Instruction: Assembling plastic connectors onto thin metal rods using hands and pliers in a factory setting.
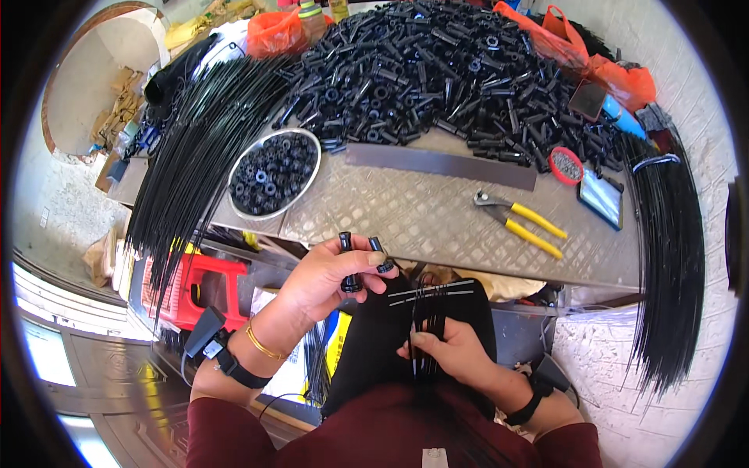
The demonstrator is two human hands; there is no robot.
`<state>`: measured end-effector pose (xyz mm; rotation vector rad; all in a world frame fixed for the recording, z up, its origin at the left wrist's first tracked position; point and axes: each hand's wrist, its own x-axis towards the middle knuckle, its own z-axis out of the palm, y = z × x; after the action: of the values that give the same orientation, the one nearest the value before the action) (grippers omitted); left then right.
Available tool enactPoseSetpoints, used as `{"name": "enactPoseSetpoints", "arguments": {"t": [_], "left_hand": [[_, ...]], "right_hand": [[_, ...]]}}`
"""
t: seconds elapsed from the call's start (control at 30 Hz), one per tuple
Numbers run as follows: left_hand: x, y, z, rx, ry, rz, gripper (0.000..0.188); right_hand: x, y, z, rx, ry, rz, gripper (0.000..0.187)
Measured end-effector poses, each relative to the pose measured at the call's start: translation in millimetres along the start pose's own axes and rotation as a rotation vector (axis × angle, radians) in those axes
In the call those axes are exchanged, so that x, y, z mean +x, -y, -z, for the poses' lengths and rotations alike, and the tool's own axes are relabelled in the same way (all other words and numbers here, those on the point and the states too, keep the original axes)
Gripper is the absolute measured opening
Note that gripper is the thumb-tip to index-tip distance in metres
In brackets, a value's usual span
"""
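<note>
My left hand (312,279) is raised just before the table's near edge, its fingers closed on two short black plastic tubes. One flared tube (349,261) stands nearly upright against the fingers; the other, a smaller tube (379,253), is pinched by the thumb. Lower and to the right, over my lap, my right hand (460,352) grips a bunch of thin black rods (427,306). The rods' lower ends run down against my dark red shirt and blend into it. Two pale stripes (429,293) cross the dark cloth on my lap behind them.
A big heap of black tubes (421,78) covers the table's far side. Nearer lie a metal bowl (318,153) of black rings, a dark flat bar (437,164), yellow-handled pliers (537,232) and a phone (600,200). Long rod bundles hang at left (199,140) and right (667,265).
</note>
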<state>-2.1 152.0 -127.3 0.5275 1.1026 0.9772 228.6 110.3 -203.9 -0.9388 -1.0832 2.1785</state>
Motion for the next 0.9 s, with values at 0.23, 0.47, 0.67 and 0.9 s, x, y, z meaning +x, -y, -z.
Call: {"name": "enactPoseSetpoints", "arguments": {"t": [0.23,0.47,0.67,0.9], "left_hand": [[-1,19,24,0.003,0.088,0.006,0.011],[2,20,24,0.020,0.117,0.021,0.025],[4,22,22,0.078,0.141,0.004,0.028],[6,23,18,0.150,0.132,0.002,0.025]], "right_hand": [[9,3,-10,-0.048,0.038,-0.063,0.017],[14,6,-9,-0.038,0.038,-0.132,0.020],[18,6,-6,-0.014,0.035,-0.141,0.020],[20,6,-5,-0.017,0.045,-0.141,0.019]]}}
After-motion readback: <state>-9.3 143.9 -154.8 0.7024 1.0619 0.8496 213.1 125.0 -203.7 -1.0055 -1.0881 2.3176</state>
